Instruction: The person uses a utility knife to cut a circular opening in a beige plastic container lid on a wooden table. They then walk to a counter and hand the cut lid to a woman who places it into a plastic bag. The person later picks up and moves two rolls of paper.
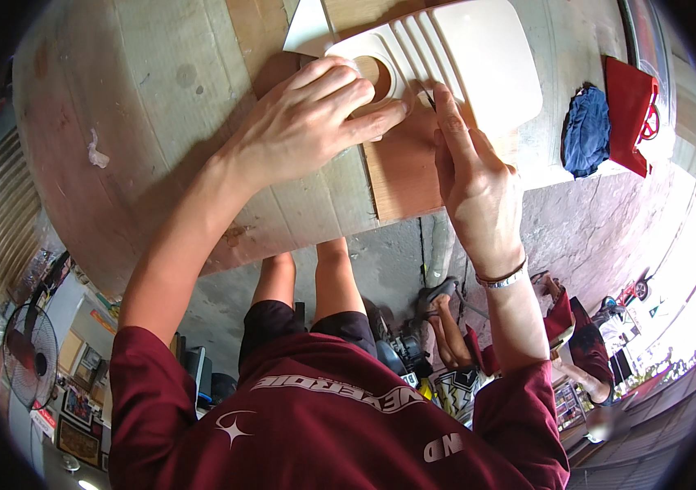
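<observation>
A cream-white moulded plastic panel [487,61] with parallel ridges and a round hole lies at the table's far middle. My left hand [307,122] grips its left end beside the hole, fingers over the top and thumb along the near edge. My right hand [475,167] is closed, with the index finger stretched forward along a thin, pointed, blade-like tool [427,96]. The tool's tip meets the panel's near edge by the ridges; its handle is hidden in my hand. Beneath the panel is a brown wooden board [401,180].
A white flat piece [309,28] lies beyond my left hand. At the table's right are a dark blue cloth [586,131] and a red piece [627,114]. A crumpled white scrap [97,151] lies on the wooden table [144,98] at left. Another person's leg [448,331] shows below, right of centre.
</observation>
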A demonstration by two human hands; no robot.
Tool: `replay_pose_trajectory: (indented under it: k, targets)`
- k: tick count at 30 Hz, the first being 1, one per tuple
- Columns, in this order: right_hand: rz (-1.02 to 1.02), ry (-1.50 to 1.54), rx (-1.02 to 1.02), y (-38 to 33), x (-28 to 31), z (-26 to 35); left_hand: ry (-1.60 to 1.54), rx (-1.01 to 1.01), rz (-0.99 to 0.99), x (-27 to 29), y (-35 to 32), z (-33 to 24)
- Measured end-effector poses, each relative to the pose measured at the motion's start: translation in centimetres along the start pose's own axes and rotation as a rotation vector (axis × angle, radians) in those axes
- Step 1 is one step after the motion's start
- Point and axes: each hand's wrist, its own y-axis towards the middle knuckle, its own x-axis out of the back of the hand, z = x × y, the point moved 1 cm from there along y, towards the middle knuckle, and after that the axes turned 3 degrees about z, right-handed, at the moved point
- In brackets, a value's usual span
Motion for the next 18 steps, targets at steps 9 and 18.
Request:
replay_pose_trajectory:
  k: [9, 18]
  targets:
    - [0.152, -0.048, -0.143, -0.3, 0.4, 1.4, -0.008, 0.052, 0.023, -0.1, 0.0, 0.0]
    - [0.141, -0.026, -0.209, -0.7, 0.0, 1.9, -0.101, 0.087, 0.014, 0.0, 0.2, 0.1]
